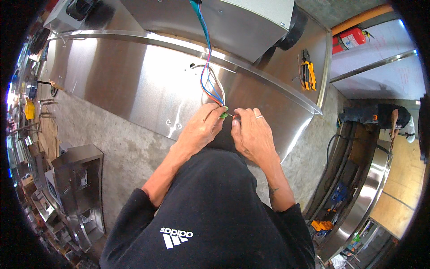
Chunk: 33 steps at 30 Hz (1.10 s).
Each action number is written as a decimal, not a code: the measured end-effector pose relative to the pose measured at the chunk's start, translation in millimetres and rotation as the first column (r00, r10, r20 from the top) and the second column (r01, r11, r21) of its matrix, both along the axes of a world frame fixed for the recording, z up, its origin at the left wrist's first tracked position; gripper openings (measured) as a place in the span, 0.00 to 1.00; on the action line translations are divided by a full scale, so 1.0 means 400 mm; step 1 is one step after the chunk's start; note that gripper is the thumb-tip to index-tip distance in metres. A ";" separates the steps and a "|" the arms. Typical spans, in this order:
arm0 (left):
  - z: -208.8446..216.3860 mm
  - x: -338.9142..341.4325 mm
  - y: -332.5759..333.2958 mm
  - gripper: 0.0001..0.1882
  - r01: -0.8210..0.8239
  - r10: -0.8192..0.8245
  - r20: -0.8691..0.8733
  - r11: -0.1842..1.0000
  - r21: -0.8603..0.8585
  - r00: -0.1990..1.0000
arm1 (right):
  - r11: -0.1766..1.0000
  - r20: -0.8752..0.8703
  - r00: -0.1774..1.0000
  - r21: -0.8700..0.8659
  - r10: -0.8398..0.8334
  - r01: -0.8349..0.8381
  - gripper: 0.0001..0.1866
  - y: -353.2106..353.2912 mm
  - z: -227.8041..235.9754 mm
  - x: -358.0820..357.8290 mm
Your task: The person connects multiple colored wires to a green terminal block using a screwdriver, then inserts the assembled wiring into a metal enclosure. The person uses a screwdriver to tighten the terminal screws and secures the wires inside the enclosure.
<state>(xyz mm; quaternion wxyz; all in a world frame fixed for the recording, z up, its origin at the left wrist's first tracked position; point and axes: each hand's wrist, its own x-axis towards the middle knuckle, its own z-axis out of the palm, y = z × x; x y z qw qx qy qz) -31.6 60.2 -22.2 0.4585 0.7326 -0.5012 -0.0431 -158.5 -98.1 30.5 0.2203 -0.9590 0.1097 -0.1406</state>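
Between thumb and fingers, my left hand (202,129) pinches a small green terminal block (224,115). Several thin wires (209,83), blue, red and white among them, run down to it from above. Close beside the block, my right hand (253,136) is closed on a small screwdriver (235,116) with orange and dark parts on its handle. Its thin shaft points toward the block; most of the handle is hidden by the fingers. Both hands are in front of a shiny stainless steel panel (121,76), which has a small hole near the wires.
Pliers (307,74) with yellow and black handles lie on the steel top at the right. A large pale metal box (215,22) stands beyond the panel's ridge. Farther right are a red fire extinguisher (351,39) and another person (380,115). Steel frames (80,179) stand at left.
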 end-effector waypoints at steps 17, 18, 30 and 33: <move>0.000 0.004 0.005 0.22 0.040 -0.040 -0.001 0.999 0.012 0.999 | 0.989 -0.052 0.997 -0.137 0.052 -0.059 0.09 -0.016 -0.005 0.007; -0.006 0.005 0.003 0.22 0.039 -0.039 -0.003 0.999 0.002 0.999 | 0.990 -0.052 0.997 -0.125 0.062 -0.068 0.09 -0.019 -0.003 0.009; -0.007 0.014 0.005 0.24 0.048 -0.048 -0.014 0.999 0.009 0.999 | 0.996 -0.068 0.998 -0.085 0.016 -0.021 0.11 -0.006 -0.043 0.001; 0.001 0.026 0.010 0.25 0.062 -0.062 -0.003 0.997 0.039 0.998 | 0.972 -0.038 0.995 -0.213 0.089 -0.095 0.09 -0.015 -0.021 0.010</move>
